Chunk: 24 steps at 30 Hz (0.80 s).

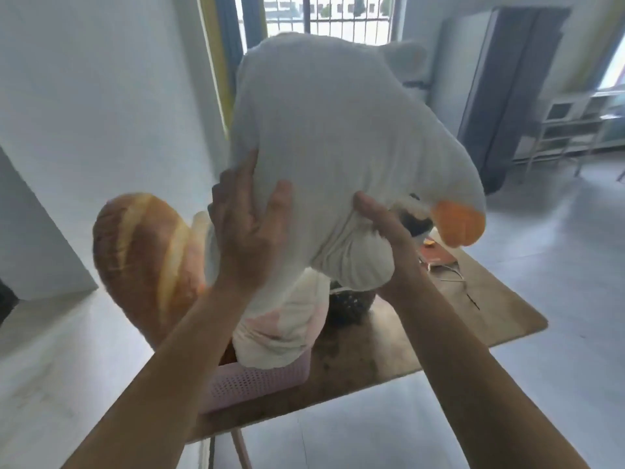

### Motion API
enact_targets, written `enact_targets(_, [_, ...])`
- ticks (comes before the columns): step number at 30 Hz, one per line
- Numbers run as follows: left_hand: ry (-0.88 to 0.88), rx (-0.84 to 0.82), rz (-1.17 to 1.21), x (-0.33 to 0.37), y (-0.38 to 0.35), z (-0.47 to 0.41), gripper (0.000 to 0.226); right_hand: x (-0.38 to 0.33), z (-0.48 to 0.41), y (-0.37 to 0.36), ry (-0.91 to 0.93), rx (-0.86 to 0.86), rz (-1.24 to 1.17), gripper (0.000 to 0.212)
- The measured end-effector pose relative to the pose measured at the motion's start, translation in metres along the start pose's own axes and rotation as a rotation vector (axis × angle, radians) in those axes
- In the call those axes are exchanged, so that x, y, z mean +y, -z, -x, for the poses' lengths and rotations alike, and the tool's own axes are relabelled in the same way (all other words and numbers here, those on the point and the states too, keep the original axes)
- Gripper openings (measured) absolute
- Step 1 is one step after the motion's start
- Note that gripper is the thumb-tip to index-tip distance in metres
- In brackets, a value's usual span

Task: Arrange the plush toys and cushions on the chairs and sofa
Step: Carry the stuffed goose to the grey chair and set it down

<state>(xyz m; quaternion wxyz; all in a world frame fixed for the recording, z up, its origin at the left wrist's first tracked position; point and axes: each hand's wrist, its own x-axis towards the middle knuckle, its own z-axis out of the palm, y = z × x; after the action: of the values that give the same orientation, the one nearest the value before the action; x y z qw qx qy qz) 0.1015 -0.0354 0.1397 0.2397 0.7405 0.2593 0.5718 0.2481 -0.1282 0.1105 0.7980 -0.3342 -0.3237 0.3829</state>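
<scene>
A big white plush toy [338, 137] with an orange beak fills the upper middle of the head view, lifted in the air. My left hand [248, 228] presses flat against its left underside, fingers spread. My right hand [382, 228] pinches bunched white fabric at its lower right. Below it a pink perforated basket [257, 380] holds another white-and-pink plush [287, 330]. A long bread-shaped cushion [145, 262] leans out of the basket to the left.
The basket stands on a brown wooden table [422, 333] with a dark item and small things at its far end. White walls rise to the left, a barred window is behind, and grey shelving stands at the far right on a pale floor.
</scene>
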Motion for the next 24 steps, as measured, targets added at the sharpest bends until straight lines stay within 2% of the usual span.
enact_targets(3, [-0.075, -0.152, 0.064, 0.027, -0.046, 0.030, 0.064, -0.028, 0.052, 0.051, 0.050, 0.139, -0.110, 0.065])
enact_targets(6, [-0.105, -0.288, 0.163, 0.063, -0.096, 0.075, 0.061, -0.054, 0.115, 0.098, 0.125, 0.346, -0.097, 0.058])
enact_targets(8, [-0.117, -0.414, 0.224, 0.089, -0.127, 0.107, 0.059, -0.070, 0.162, 0.122, 0.164, 0.503, -0.075, 0.036])
enact_targets(9, [-0.113, -0.491, 0.247, 0.102, -0.141, 0.123, 0.058, -0.079, 0.186, 0.131, 0.179, 0.574, -0.079, 0.033])
enact_targets(15, [-0.106, -0.902, 0.362, 0.174, -0.215, 0.206, 0.064, -0.118, 0.307, 0.191, 0.309, 0.867, -0.042, 0.037])
enact_targets(19, [-0.031, -1.004, 0.450, 0.216, -0.278, 0.259, 0.066, -0.140, 0.363, 0.253, 0.338, 0.985, 0.047, 0.057])
enact_targets(24, [0.087, -1.160, 0.523, 0.266, -0.373, 0.322, 0.073, -0.193, 0.416, 0.327, 0.374, 1.051, 0.216, 0.051])
